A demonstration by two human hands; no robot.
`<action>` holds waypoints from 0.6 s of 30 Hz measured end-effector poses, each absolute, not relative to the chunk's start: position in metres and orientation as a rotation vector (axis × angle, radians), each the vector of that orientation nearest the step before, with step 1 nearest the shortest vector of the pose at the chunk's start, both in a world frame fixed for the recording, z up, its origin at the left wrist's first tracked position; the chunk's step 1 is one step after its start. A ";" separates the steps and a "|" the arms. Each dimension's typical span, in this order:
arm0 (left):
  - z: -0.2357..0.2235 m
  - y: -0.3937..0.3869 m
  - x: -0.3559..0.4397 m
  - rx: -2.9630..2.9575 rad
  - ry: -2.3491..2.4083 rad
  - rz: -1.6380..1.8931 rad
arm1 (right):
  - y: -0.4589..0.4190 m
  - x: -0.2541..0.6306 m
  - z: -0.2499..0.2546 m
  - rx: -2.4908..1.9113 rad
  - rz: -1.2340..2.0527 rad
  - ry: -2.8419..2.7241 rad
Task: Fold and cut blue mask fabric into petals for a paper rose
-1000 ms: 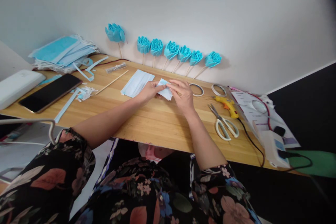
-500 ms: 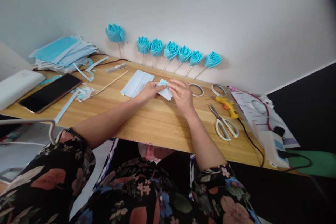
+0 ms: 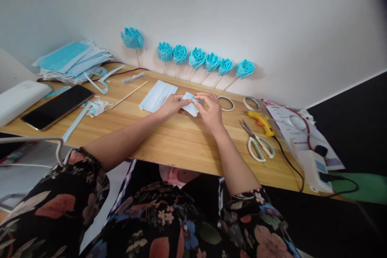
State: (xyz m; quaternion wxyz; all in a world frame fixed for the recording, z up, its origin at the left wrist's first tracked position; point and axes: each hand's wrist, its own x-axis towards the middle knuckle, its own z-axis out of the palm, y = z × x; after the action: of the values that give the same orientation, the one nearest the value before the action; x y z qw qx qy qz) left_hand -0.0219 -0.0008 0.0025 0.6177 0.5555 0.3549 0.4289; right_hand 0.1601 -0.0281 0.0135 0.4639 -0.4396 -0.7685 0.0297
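Between both hands is a small pale-blue piece of mask fabric [image 3: 191, 108], held just above the wooden table. My left hand [image 3: 173, 105] pinches its left side, thumb on top. At its upper right edge, my right hand [image 3: 210, 107] grips the fabric with thumb and bent fingers; a bit of the edge looks folded there. Just left of my left hand lies a larger flat pale-blue mask sheet [image 3: 159, 96]. Right of my right hand rest a roll of tape [image 3: 226, 104], white-handled scissors [image 3: 256, 141] and a yellow glue gun [image 3: 262, 122].
Several blue fabric roses [image 3: 197, 58] on sticks lean against the wall at the back. A stack of masks [image 3: 71, 60], a phone [image 3: 57, 107], a white power bank [image 3: 22, 98], scraps [image 3: 98, 107] and a wooden stick [image 3: 129, 94] lie left. A power strip [image 3: 316, 171] sits right.
The fingers of my right hand have shifted slightly at the upper edge of the fabric piece, which looks more folded there. My left hand keeps its hold.
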 end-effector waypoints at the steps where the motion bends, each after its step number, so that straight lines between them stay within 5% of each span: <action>1: 0.003 -0.001 -0.022 1.276 0.814 0.990 | -0.028 0.160 0.013 -1.089 0.080 -1.883; 18: 0.004 -0.002 -0.022 1.284 0.835 0.971 | -0.026 0.161 0.011 -1.121 0.106 -1.856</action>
State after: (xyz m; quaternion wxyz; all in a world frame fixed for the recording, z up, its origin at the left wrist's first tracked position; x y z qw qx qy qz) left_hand -0.0216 -0.0018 0.0038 0.6164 0.5574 0.3628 0.4215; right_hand 0.1611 -0.0263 0.0111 0.4667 -0.4567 -0.7561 0.0433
